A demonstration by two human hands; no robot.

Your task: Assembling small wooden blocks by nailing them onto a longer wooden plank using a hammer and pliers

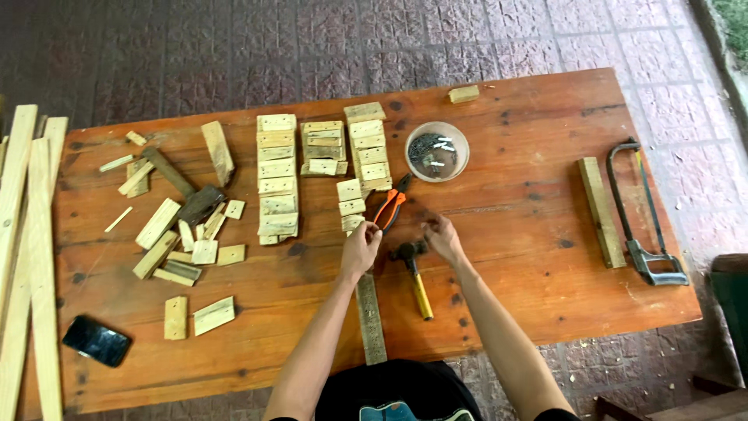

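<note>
Both hands sit mid-bench: left hand pinches a long wood strip, right hand curls, maybe empty, above the hammer. Small wood blocks are stacked; I judge no nailing done.

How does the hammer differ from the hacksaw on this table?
The hammer lies mid-table between both hands, with a yellow handle and dark head; the hacksaw lies at the right edge, away from the hands, with a dark frame and grey handle. The hacksaw looks longer. Both lie flat on the table.
</note>
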